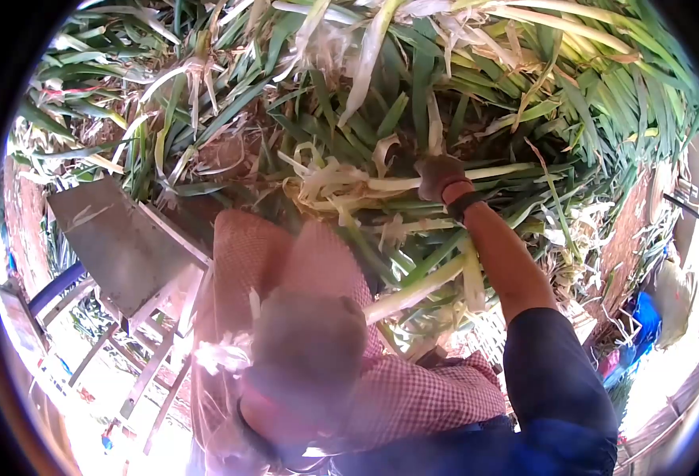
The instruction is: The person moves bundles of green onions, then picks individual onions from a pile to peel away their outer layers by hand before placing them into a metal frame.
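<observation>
My right hand (442, 178), in a dark glove, reaches forward into the pile and is closed around a pale green onion (496, 170) lying crosswise. Loose papery skins (325, 182) are bunched just left of it. Close to the camera, my left hand (310, 325), in a grey glove, is blurred and closed above my lap. A thick green onion stalk (417, 293) runs from its right side toward the pile, and white shreds (224, 353) show on its other side. The left fingertips are hidden.
A large heap of green onions (603, 103) fills the far side. At left stand a metal plate (123, 242) and a slatted frame (139, 381). A checked cloth (429, 397) covers my legs. A blue bag (643, 321) lies at right.
</observation>
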Demonstrator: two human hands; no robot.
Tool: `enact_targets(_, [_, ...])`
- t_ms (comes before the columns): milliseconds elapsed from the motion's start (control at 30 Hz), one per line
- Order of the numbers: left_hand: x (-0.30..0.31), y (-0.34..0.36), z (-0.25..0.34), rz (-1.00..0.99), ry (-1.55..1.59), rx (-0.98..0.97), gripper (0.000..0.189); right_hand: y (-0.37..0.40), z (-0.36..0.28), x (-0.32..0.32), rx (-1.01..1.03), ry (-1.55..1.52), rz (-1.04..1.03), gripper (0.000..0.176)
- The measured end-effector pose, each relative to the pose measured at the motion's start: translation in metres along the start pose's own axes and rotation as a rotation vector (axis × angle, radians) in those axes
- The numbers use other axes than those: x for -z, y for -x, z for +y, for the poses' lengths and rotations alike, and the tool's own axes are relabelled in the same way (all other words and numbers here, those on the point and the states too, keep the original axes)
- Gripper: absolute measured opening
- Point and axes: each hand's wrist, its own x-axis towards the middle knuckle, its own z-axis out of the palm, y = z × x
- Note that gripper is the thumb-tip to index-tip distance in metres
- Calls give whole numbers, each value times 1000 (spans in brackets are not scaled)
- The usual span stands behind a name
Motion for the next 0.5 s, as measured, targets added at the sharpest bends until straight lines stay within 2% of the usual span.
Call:
enact_targets(67, [2,2,-2,9,1,2,9,-3,2,0,-45,-38,89,35])
enact_targets(133, [4,4,-3,13,5,-2,9,-14,7,19,-335,-207,458,38])
enact_targets(200, [6,3,-5,25,16,-11,9,-28,35,53,-371,-329,621,47])
enact_targets(233, [8,3,-5,26,17,-16,9,-18,35,66,-380,-326,612,47])
enact_targets(300, [9,2,-6,39,17,-19,9,-12,33,107,-154,-335,619,53])
enact_targets(333, [9,4,-7,39,22,-20,9,-12,29,104,-149,-332,617,53])
enact_targets(400, [8,6,-9,38,30,-18,9,-8,19,93,-171,-252,423,54])
enact_targets(433, [8,7,-9,40,33,-22,9,2,4,92,-186,-246,348,42])
enact_targets(500, [7,8,-12,48,45,-22,9,-1,-15,82,-98,-256,317,39])
